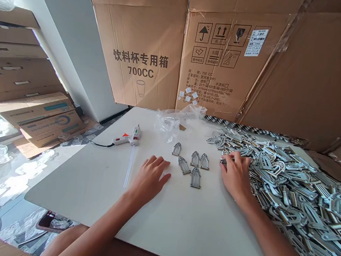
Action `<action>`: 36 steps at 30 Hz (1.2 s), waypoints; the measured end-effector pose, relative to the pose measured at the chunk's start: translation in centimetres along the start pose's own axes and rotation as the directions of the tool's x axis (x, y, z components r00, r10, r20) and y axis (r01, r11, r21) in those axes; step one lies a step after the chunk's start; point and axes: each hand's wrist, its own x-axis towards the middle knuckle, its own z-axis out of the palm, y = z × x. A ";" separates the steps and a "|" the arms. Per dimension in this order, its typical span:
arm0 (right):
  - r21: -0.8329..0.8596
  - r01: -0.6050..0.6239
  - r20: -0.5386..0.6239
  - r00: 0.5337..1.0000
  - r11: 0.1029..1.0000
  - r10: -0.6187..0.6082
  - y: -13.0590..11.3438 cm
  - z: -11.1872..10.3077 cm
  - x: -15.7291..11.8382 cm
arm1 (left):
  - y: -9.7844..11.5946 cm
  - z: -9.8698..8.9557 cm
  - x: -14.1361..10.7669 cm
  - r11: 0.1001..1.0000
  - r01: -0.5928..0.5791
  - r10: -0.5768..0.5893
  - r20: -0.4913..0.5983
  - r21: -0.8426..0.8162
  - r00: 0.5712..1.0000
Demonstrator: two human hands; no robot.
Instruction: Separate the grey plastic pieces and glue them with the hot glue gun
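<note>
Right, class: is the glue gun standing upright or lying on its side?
Lying on its side: the glue gun rests flat on the table, handle out to the left, nozzle toward the cardboard.

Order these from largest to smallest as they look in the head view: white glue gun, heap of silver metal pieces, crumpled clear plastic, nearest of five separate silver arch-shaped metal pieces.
1. Heap of silver metal pieces
2. Crumpled clear plastic
3. White glue gun
4. Nearest separate silver arch-shaped piece
</note>
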 end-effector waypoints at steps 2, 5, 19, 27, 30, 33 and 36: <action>0.057 -0.013 -0.030 0.999 0.998 0.014 -0.1 -0.7 0.4 | -0.2 0.2 0.1 0.999 -0.015 0.015 -0.004 -0.047 1.000; 0.231 -0.021 -0.126 0.991 0.973 0.051 -1.0 -2.2 0.9 | 0.0 0.4 0.2 0.996 -0.010 0.008 -0.019 -0.085 1.000; 0.790 -0.559 0.579 0.815 -0.251 0.007 -7.3 -5.2 -0.2 | 0.9 0.6 0.3 0.999 -0.013 0.022 -0.192 0.045 0.981; 0.698 -0.676 0.646 0.737 -0.235 -0.199 -7.9 -6.0 -0.6 | 2.9 -1.2 0.6 0.911 0.011 -0.151 -0.309 -0.412 0.939; 0.689 -0.698 0.650 0.715 -0.198 -0.260 -8.2 -6.3 -0.7 | 3.8 -1.6 0.5 0.886 -0.147 -0.033 -0.377 -0.439 0.925; 0.699 -0.686 0.627 0.723 -0.202 -0.290 -8.6 -6.6 -0.8 | 4.4 -1.4 0.1 0.895 -0.347 0.196 -0.453 -0.280 0.870; 0.718 -0.662 0.592 0.743 -0.215 -0.312 -8.9 -6.5 -1.1 | 4.9 -0.7 -0.3 0.908 -0.415 0.338 -0.486 -0.059 0.806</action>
